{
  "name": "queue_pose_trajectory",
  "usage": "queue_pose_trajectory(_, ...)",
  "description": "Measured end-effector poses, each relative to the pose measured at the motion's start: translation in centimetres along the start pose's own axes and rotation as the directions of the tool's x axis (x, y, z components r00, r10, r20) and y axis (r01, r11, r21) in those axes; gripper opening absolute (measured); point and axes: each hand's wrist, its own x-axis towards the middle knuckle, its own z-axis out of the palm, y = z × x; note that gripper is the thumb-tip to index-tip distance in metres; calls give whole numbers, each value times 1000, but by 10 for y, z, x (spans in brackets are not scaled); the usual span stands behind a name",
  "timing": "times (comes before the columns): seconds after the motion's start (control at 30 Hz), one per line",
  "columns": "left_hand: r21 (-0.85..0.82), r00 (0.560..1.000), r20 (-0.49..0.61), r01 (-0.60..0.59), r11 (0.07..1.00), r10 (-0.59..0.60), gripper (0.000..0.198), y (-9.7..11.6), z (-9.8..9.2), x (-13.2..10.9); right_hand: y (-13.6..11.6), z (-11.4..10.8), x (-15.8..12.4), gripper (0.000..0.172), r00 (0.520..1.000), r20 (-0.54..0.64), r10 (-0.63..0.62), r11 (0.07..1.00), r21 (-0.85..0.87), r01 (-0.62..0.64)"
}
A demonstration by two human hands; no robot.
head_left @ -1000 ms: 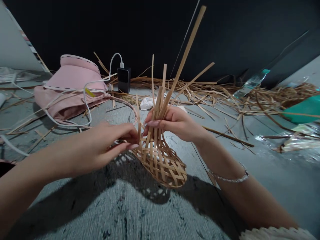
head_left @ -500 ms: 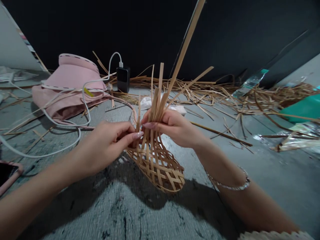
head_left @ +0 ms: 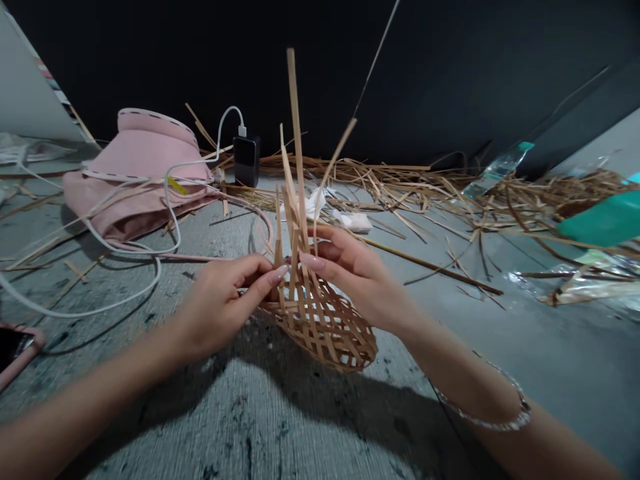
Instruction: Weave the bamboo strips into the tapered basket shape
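Observation:
A loosely woven basket (head_left: 333,330) of flat tan strips hangs tilted below my hands, over the grey surface. Several loose strips (head_left: 296,133) rise from its upper end, and one of them leans to the right. My left hand (head_left: 223,297) pinches the left edge of the weave between thumb and index finger. On the right side of the strips, my right hand (head_left: 357,277) has its thumb and fingers around them, with the fingertips partly hidden behind. A beaded bracelet is on my right wrist.
A pink sun visor (head_left: 145,150) lies at the left, near a black power bank (head_left: 247,160) with a white cable. Cut strips (head_left: 400,183) litter the back. A clear bottle (head_left: 500,167), a green item (head_left: 605,217) and a phone (head_left: 15,350) lie around the edges.
My right hand has moved slightly right and down, and its bunch of strips has spread apart. The long strip that leaned right now stands nearly upright. The basket has shifted slightly right.

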Motion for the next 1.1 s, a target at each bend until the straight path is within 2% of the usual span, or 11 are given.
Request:
queue_pose_trajectory(0.07,-35,1000,-6,25,999,-25,29,-1,3,0,3,0,-6,23,999,1,48,999,0,-48)
queue_pose_trajectory(0.13,-121,996,35,81,989,-78,28,0,4,1,5,0,-9,21,994,-17,106,994,-34,-107)
queue_pose_trajectory(0.23,-304,968,198,214,928,-158,26,4,-3,2,6,1,-12,21,989,-44,139,983,-116,-143)
queue_pose_trajectory(0.3,-418,933,322,291,861,-159,23,7,-9,2,5,2,-12,20,993,-53,109,972,-206,-117)
queue_pose_trajectory(0.37,-476,906,394,344,809,-153,24,9,-14,3,5,2,-13,18,995,-64,70,954,-287,-85)
queue_pose_trajectory(0.53,-419,885,445,343,841,-139,31,10,-17,6,5,1,-15,14,998,-60,-17,923,-385,-8)
queue_pose_trajectory(0.6,-388,872,474,335,858,-126,32,11,-17,8,5,1,-14,11,994,-69,-86,901,-431,49)
queue_pose_trajectory(0.7,-287,857,488,339,896,-167,31,15,-18,11,3,3,-15,9,980,-69,-185,862,-490,128)
queue_pose_trajectory(0.9,-119,858,475,283,952,-196,31,14,-21,9,1,6,-19,19,950,40,-309,699,-669,255)
queue_pose_trajectory(1.0,-128,853,468,323,938,-230,39,13,-20,7,4,4,-18,21,934,103,-342,634,-708,310)
queue_pose_trajectory(1.1,-256,841,474,415,873,-261,43,16,-14,7,6,3,-17,23,929,134,-346,576,-751,323)
